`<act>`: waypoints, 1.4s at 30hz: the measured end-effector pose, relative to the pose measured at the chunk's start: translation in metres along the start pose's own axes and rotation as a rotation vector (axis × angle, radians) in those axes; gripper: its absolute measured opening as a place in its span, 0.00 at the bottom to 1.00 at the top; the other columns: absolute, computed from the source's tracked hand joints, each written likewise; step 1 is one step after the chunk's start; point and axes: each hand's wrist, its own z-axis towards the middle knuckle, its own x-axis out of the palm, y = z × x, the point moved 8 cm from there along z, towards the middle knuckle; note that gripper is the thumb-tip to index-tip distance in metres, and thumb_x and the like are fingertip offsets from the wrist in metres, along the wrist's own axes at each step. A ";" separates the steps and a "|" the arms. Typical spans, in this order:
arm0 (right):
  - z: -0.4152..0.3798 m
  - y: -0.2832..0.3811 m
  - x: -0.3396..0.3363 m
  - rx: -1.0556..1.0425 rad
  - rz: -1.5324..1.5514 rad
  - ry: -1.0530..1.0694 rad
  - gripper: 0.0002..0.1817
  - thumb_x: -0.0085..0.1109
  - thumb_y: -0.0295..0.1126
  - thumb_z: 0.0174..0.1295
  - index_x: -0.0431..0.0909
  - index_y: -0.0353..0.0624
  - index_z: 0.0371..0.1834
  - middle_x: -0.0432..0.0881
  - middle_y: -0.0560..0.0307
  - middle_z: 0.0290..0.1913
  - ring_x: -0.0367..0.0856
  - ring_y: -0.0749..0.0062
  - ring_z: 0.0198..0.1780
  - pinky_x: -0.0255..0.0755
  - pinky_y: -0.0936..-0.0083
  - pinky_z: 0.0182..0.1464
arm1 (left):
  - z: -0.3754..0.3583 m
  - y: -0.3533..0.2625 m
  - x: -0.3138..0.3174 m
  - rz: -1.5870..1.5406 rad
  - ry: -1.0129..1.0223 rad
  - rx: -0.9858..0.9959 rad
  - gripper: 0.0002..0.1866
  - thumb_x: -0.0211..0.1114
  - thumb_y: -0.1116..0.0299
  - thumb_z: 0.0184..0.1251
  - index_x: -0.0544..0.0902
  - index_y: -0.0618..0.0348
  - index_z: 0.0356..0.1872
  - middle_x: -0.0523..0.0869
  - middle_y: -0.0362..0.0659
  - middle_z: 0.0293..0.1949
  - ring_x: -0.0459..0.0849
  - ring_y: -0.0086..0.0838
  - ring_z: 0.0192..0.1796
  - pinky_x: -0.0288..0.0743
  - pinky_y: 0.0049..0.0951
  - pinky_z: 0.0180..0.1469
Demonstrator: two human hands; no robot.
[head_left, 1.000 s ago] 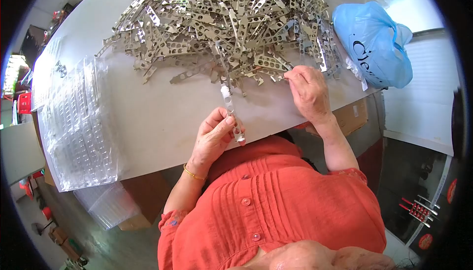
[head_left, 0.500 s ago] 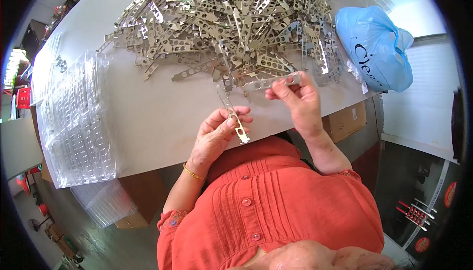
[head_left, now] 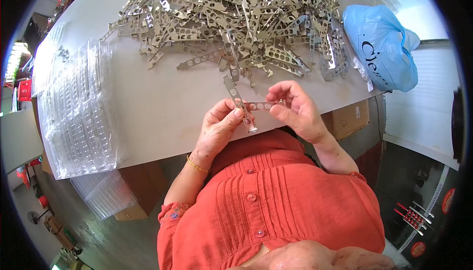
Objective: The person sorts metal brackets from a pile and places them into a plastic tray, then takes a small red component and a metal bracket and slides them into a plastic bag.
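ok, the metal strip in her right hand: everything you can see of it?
The thin silvery metal strip is flat and narrow, with a row of round holes along its length. It lies roughly level above the near edge of the white table, pinched by the right hand. Its far end meets the second perforated strip, held by the left hand.

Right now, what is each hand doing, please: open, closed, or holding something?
Left hand: closed, pinching one metal strip.
Right hand: closed, pinching a second metal strip.
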 end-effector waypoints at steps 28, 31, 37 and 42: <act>0.008 0.000 -0.009 0.207 -0.002 -0.022 0.06 0.62 0.27 0.69 0.75 0.41 0.45 0.79 0.68 0.33 0.74 0.90 0.30 0.69 0.88 0.31 | 0.002 0.003 0.000 0.015 0.018 -0.069 0.05 0.63 0.68 0.76 0.78 0.56 0.42 0.87 0.44 0.44 0.84 0.24 0.44 0.78 0.26 0.50; 0.009 0.001 -0.005 0.209 0.026 -0.028 0.06 0.62 0.27 0.69 0.75 0.41 0.45 0.79 0.68 0.33 0.74 0.91 0.29 0.69 0.89 0.30 | 0.003 0.005 -0.003 0.042 0.014 -0.073 0.03 0.63 0.70 0.75 0.79 0.54 0.43 0.86 0.46 0.44 0.84 0.28 0.45 0.81 0.32 0.50; 0.006 0.003 0.008 0.206 0.027 0.001 0.06 0.61 0.26 0.70 0.75 0.41 0.45 0.79 0.68 0.34 0.73 0.92 0.30 0.69 0.89 0.31 | 0.001 0.007 -0.006 0.079 -0.012 -0.145 0.04 0.64 0.70 0.74 0.79 0.56 0.43 0.87 0.48 0.44 0.85 0.28 0.46 0.81 0.33 0.50; 0.006 0.005 0.024 0.197 0.026 0.001 0.06 0.60 0.25 0.70 0.75 0.41 0.46 0.79 0.68 0.35 0.74 0.93 0.32 0.69 0.90 0.33 | 0.001 0.004 0.000 0.028 0.031 -0.158 0.04 0.64 0.70 0.75 0.79 0.58 0.44 0.87 0.49 0.44 0.85 0.29 0.47 0.82 0.33 0.53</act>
